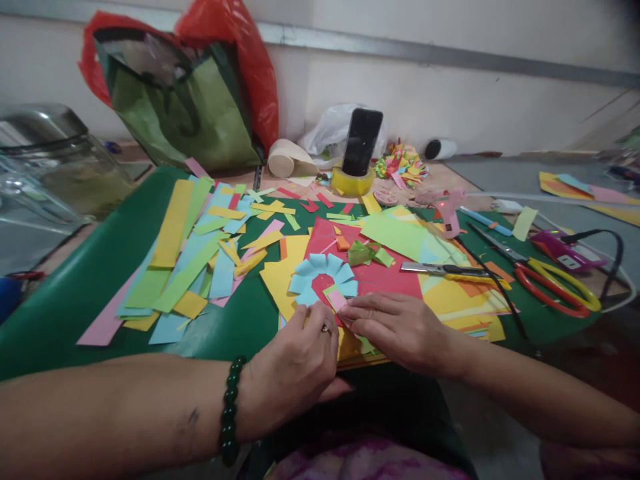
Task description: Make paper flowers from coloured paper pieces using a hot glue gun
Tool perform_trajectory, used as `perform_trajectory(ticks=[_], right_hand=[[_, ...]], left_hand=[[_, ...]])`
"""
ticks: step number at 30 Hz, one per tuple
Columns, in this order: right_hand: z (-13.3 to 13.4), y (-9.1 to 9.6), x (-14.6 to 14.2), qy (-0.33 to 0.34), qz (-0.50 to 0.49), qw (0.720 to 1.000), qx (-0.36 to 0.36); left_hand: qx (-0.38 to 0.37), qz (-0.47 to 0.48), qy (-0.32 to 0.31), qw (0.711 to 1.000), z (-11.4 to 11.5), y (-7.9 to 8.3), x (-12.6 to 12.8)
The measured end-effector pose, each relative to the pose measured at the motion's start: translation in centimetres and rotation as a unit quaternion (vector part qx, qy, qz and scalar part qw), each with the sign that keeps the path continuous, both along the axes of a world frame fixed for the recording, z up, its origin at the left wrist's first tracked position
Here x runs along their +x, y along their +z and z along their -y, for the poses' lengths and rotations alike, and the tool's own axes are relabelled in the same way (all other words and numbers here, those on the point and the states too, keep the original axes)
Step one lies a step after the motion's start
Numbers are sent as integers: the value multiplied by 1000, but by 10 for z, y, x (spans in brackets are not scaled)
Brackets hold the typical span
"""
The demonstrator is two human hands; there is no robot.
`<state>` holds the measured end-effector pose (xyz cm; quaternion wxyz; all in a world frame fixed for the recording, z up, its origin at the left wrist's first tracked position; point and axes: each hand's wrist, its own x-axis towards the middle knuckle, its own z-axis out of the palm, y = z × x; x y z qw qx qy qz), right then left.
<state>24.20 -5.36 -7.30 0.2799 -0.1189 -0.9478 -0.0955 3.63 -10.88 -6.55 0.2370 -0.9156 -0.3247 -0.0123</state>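
Observation:
My left hand [295, 363] and my right hand [400, 330] meet over a small pink and green paper strip [335, 298], fingers pressed together on it. The strip's far end touches a ring of light blue folded paper petals [323, 275] lying on a red sheet [380, 270]. My left wrist wears a dark green bead bracelet [230, 410]. Both hands rest on a stack of coloured paper sheets [465, 303] on a green mat [75, 300].
Many cut paper strips [195, 260] lie left of the hands. Scissors with red and yellow handles [550, 283], a craft knife [445, 269] and a pink glue gun [447, 210] lie to the right. A phone [361, 141] stands in a yellow tape roll [353, 181]. A green-and-red bag [185, 93] and a glass jar [55, 167] stand at back left.

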Motion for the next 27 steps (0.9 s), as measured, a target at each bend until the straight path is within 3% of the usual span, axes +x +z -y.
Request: perform_trajectory(ticks=[15,27], right_hand=[[0,-1,-1,2,2,1000,-15],[-2,1,-2,16,-10,999,-49]], left_hand=[[-4,-16,6,1000,1,1,0],[-14,37,8,999,-4,6,0]])
